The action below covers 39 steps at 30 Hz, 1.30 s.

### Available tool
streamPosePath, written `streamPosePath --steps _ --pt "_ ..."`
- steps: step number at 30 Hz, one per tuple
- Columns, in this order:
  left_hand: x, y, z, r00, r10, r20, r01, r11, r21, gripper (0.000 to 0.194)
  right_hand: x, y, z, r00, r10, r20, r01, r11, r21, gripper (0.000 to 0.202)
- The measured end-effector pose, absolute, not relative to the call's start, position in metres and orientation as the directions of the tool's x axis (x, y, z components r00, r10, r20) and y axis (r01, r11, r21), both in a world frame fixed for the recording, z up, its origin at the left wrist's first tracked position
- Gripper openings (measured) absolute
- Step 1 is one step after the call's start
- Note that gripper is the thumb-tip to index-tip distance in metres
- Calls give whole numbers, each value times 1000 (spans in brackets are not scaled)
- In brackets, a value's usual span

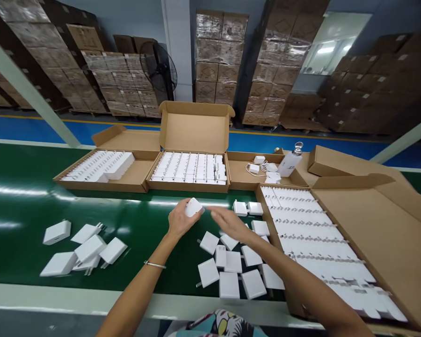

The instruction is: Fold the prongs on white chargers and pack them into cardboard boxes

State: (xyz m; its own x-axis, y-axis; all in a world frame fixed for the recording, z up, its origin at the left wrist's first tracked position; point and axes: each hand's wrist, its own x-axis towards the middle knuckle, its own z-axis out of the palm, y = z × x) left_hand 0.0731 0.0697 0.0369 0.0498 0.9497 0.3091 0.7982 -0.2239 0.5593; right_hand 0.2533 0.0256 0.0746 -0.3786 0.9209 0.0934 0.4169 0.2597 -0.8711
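At 12 o'clock over the table point(136, 224), left hand point(178, 221) has its grip clamped on a white charger point(193, 207); right hand point(231, 224) open nearby; 2 o'clock box point(272, 234) looks nearly full, loose chargers point(90, 248) unboxed at 10 and 1.

Head-worn view, forward and down

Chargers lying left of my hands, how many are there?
6: a back-left charger, a front-left charger, a back-middle charger, a right-hand charger, and an upper charger overlapping a lower charger. Others may be hidden underneath.
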Motion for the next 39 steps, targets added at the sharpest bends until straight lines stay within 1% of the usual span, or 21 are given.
streamPosePath --steps 3,7,9,10,12,13,15,17,18,20,22,24,25,26,27,29,30,32,35,37,39 --pt "78 55 38 70 866 495 769 -363 526 44 231 43 63 -140 986 87 287 124 -950 49" --pt "86 39 41 142 684 716 740 -554 382 39 195 48 52 -30 989 147 159 150 -976 45" --pt "83 33 43 230 641 732 724 -616 311 40 193 54 53 -9 997 80 108 80 -991 53" --pt "80 31 45 287 652 701 719 -630 292 41 200 59 55 -21 999 31 133 34 -990 58" --pt "69 31 49 341 734 588 746 -592 305 44 225 72 56 -43 999 -26 304 -12 -953 62" --pt "62 33 51 310 797 518 788 -520 330 46 242 78 54 -38 999 -21 414 -4 -910 60" --pt "47 40 51 160 907 389 869 -316 380 48 280 83 46 4 999 38 590 29 -807 55" --pt "35 47 46 21 959 281 905 -138 402 47 312 81 29 48 995 90 712 29 -702 61" --pt "30 49 42 -14 976 219 916 -74 393 45 324 79 19 38 991 128 799 47 -600 60" --pt "24 51 35 -30 996 79 938 1 348 48 340 72 1 -20 986 164 871 98 -482 54" --pt "17 50 33 16 998 -61 952 3 307 65 345 68 -10 -117 981 153 877 174 -448 49" --pt "8 50 38 130 980 -151 945 -77 318 89 342 68 -9 -200 970 137 872 240 -426 51" --pt "3 52 43 202 965 -168 931 -136 338 97 338 69 -5 -212 969 126 860 246 -447 55" --pt "-3 55 48 275 945 -176 913 -200 355 98 332 71 0 -201 974 106 827 227 -514 58" --pt "-7 58 53 342 922 -181 894 -260 365 95 325 73 6 -174 983 65 756 176 -631 59" --pt "-12 68 58 455 870 -190 853 -365 372 88 305 78 17 -148 986 -74 488 7 -873 54" --pt "-11 73 58 505 841 -193 830 -412 377 86 294 81 21 -168 975 -143 337 -80 -938 48" --pt "-6 82 54 601 776 -190 769 -497 403 80 272 87 24 -229 951 -207 163 -172 -971 44" --pt "5 88 44 701 694 -165 673 -568 474 67 245 96 19 -244 951 -188 145 -156 -977 47" --pt "11 86 39 708 688 -159 656 -558 508 63 232 101 13 -175 981 -89 216 -49 -975 52" --pt "16 82 34 671 729 -137 674 -523 522 64 224 104 6 -102 992 75 343 106 -933 50"
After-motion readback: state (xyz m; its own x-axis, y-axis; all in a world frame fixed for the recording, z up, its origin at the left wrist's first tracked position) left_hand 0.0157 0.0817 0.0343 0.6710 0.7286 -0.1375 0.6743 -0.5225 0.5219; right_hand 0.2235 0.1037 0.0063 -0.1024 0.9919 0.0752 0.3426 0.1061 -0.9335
